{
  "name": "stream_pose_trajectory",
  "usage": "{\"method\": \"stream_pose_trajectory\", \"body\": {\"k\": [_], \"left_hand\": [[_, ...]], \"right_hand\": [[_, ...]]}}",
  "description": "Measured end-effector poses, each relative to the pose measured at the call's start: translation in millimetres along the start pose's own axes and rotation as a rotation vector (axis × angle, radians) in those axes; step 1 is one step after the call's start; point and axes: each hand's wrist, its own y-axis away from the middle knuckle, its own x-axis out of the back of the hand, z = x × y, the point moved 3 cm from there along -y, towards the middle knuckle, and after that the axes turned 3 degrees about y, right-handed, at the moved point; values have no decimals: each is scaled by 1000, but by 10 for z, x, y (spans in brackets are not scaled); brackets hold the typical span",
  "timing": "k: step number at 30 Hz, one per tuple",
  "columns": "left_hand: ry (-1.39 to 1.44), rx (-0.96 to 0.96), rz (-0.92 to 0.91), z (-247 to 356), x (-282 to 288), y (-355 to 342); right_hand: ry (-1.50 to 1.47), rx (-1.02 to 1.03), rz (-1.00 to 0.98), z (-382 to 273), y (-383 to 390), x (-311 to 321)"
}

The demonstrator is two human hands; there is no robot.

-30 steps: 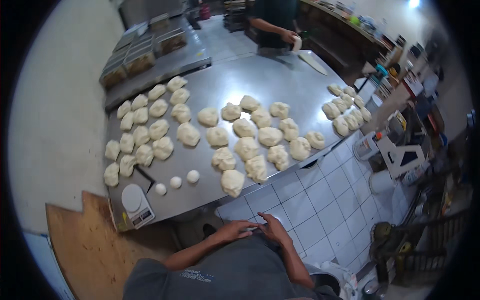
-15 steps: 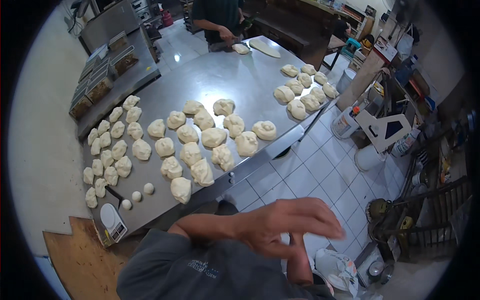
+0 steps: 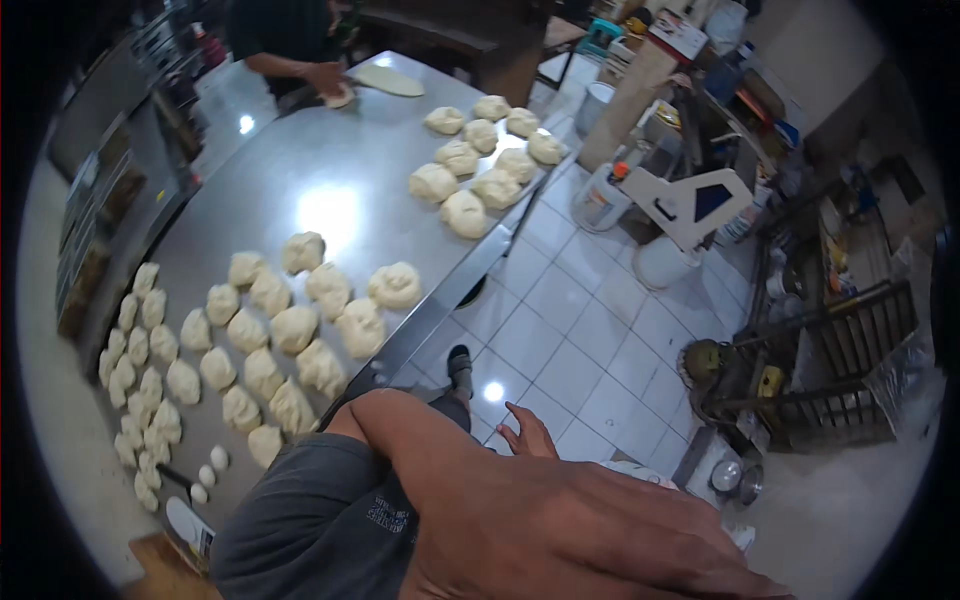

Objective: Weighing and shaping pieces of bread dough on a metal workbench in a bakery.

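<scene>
My left hand point(image 3: 600, 530) is raised large and close in the foreground, its back showing and its fingers stretched toward the lower right. It is slightly blurred and holds nothing I can see. Just beyond it, my right hand point(image 3: 530, 433) hangs over the tiled floor with thumb and fingers apart, partly covered by the left. Nearest on the steel table point(image 3: 250, 180) are pieces of dough, such as a rounded lump point(image 3: 395, 286) by the edge. Neither hand touches the dough.
Smaller dough pieces point(image 3: 183, 381) lie at the table's left, beside a white scale point(image 3: 187, 525). More lumps point(image 3: 464, 214) sit on the far right. Across the table, a co-worker's hand point(image 3: 325, 79) rests on dough near a flattened sheet point(image 3: 390, 80). Buckets point(image 3: 665, 262) and a dark rack point(image 3: 820, 350) stand right.
The view has swung to the right. My left hand has come closer and lower in the picture, and my right hand now shows beyond it. The co-worker's hand has moved onto the dough.
</scene>
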Motion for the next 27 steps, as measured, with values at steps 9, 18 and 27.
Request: {"method": "stream_pose_trajectory", "body": {"k": [9,18,27], "left_hand": [[64,-202,316,-694,1147,-667],[-160,-377,694,-1079,1801,-906],[-787,-1113,76,-906,2343,-1404]], "right_hand": [[110,46,164,153,-1123,972],[86,286,69,-504,-2532,1578],[124,509,-249,-780,-3541,2203]]}}
